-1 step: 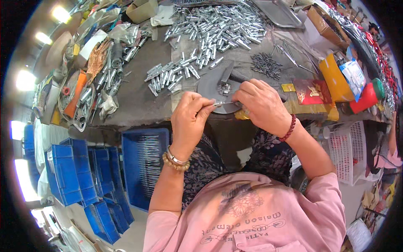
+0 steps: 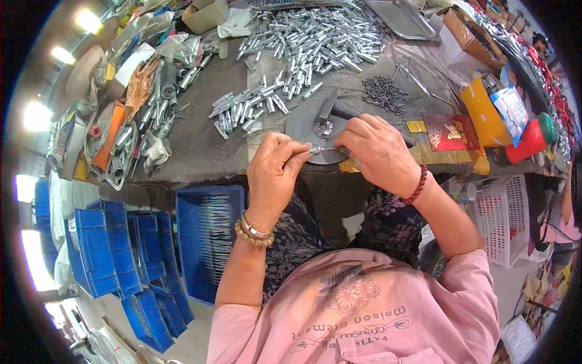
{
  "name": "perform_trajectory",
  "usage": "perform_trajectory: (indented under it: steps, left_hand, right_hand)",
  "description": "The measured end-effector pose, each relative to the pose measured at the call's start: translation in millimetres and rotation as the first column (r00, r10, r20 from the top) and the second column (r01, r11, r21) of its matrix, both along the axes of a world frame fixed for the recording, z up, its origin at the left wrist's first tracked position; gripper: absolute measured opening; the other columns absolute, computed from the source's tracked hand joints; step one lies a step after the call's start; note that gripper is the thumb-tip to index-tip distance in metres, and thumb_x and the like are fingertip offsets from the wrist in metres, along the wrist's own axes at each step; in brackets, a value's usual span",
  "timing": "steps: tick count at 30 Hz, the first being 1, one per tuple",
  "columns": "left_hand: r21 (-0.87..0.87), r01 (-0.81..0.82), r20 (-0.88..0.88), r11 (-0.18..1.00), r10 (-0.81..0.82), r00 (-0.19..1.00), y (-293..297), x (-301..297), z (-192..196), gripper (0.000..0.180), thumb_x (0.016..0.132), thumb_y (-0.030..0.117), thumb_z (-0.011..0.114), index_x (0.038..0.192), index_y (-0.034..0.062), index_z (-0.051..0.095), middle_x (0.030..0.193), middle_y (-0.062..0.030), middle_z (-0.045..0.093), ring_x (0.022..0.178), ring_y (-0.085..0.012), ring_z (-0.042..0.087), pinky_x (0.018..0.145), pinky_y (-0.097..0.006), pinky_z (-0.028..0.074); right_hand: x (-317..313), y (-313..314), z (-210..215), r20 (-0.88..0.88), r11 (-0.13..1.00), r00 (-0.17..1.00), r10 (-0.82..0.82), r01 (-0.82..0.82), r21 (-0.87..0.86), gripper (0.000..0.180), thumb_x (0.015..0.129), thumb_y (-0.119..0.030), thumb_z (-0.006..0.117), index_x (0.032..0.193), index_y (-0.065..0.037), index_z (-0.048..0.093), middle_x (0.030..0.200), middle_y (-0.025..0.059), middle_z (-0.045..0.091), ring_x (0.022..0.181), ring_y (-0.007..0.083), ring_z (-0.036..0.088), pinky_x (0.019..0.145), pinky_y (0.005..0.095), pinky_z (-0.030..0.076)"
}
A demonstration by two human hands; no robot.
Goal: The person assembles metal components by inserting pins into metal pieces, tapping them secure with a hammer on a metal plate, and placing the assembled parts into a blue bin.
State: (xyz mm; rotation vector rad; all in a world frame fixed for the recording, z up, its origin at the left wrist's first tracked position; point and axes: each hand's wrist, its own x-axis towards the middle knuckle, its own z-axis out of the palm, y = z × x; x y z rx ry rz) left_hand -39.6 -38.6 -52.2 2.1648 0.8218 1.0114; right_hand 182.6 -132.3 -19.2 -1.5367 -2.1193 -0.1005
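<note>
At the bench's near edge my left hand (image 2: pixel 274 173) pinches a small silver metal fitting (image 2: pixel 314 150) between thumb and forefinger. From it a thin metal rod (image 2: pixel 328 148) runs across to my right hand (image 2: pixel 377 150), whose closed fingertips grip its other end. Both hands are over a round grey metal plate (image 2: pixel 296 128). On the plate lies a hammer (image 2: pixel 328 104), its handle partly behind my right hand. A small cluster of shiny bits (image 2: pixel 324 128) sits beside the hammer head. Beyond, silver metal sleeves (image 2: pixel 251 108) lie loosely grouped.
A large heap of silver sleeves (image 2: pixel 315 39) covers the far bench. Small dark pins (image 2: pixel 385 94) are piled at right, near a red packet (image 2: pixel 448 132) and a red bottle (image 2: pixel 528 142). Tools crowd the left. A blue crate (image 2: pixel 185 242) holding rods stands below left; a white basket (image 2: pixel 500 212), lower right.
</note>
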Motion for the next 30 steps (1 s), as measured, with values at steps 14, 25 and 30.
perform_trajectory:
  steps: [14, 25, 30]
  left_hand:
    - [0.027, -0.008, 0.023, 1.000, 0.007, 1.000, -0.8, 0.0, -0.4, 0.013, 0.087, 0.012, 0.083, 0.099, 0.0094, 0.080, 0.090, -0.0048, 0.062, 0.079, -0.0215, 0.063, 0.070, -0.035, 0.050]
    - [0.053, -0.028, 0.015, 0.998, 0.027, 1.000, -0.9, 2.2, -4.4, 0.012, 0.086, 0.012, 0.083, 0.097, 0.0092, 0.078, 0.089, -0.0052, 0.062, 0.079, -0.0243, 0.064, 0.070, -0.037, 0.050]
    - [0.079, -0.023, 0.011, 0.997, 0.022, 1.000, 0.3, 0.1, -4.1, 0.011, 0.087, 0.012, 0.082, 0.097, 0.0094, 0.078, 0.089, -0.0053, 0.062, 0.079, -0.0247, 0.064, 0.070, -0.037, 0.050]
  right_hand:
    - [2.9, 13.7, 5.6, -0.159, 1.000, 0.987, -0.029, 0.031, 0.008, 0.023, 0.078, -0.004, 0.071, 0.100, -0.008, 0.073, 0.097, 0.0099, 0.066, 0.099, 0.0327, 0.067, 0.088, 0.0452, 0.054]
    - [-3.5, 36.1, -0.7, -0.140, 0.997, 0.990, -0.013, 0.002, -0.078, 0.023, 0.077, 0.002, 0.068, 0.098, -0.006, 0.069, 0.098, 0.0118, 0.066, 0.099, 0.0354, 0.067, 0.086, 0.0452, 0.055]
    - [-6.5, 37.9, 0.2, -0.067, 0.999, 0.998, 0.017, -0.020, -0.039, 0.023, 0.080, 0.005, 0.060, 0.101, -0.004, 0.064, 0.098, 0.0146, 0.066, 0.099, 0.0383, 0.067, 0.084, 0.0467, 0.054]
